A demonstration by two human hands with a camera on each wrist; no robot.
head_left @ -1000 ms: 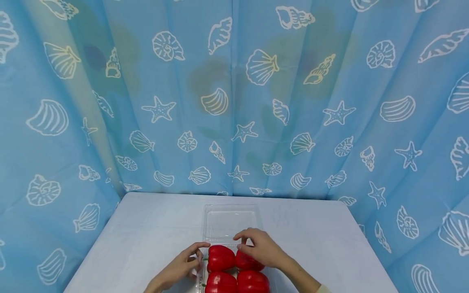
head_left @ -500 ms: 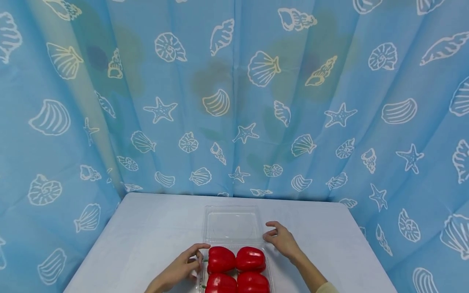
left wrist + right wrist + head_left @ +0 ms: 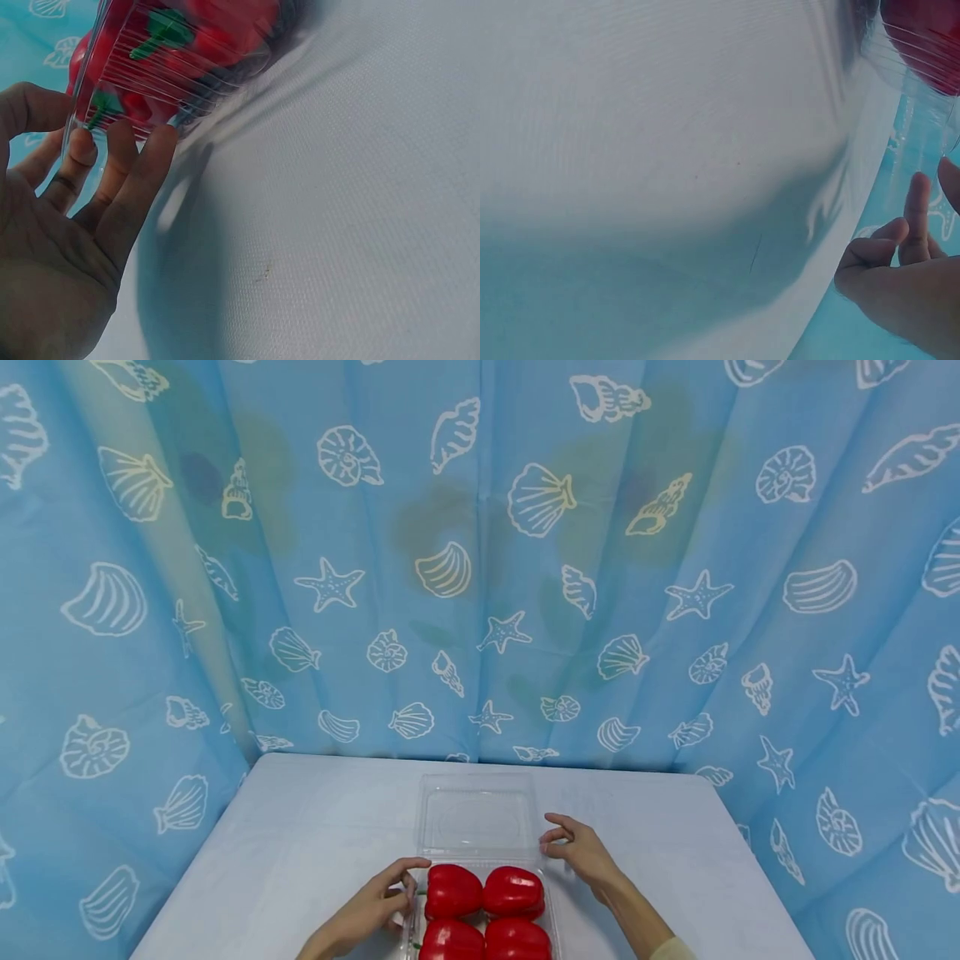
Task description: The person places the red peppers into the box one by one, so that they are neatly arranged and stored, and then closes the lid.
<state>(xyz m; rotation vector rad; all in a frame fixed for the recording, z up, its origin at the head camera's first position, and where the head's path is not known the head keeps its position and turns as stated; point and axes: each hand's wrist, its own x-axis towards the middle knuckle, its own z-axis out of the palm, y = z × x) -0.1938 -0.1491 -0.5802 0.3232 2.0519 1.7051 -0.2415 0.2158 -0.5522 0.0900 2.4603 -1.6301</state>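
A clear plastic clamshell container (image 3: 554, 935) lies unfolded on the white table, its front part cut off by the frame's lower edge. Several red bell peppers (image 3: 453, 891) sit in the base in the head view; green stems (image 3: 166, 34) show through the ribbed wall in the left wrist view. My left hand (image 3: 367, 906) holds the base's left rim near the hinge, its thumb and fingers curved at the edge. At the right edge of the see-through lid (image 3: 476, 818), my right hand (image 3: 588, 858) pinches the plastic near the hinge.
The white table (image 3: 315, 810) reaches back to a blue curtain (image 3: 480, 568) printed with white shells and starfish. The curtain also encloses the left and right sides.
My right hand has left the back right pepper and moved right to the lid's edge. The lid's far edge has risen slightly. My left hand has stayed at the rim.
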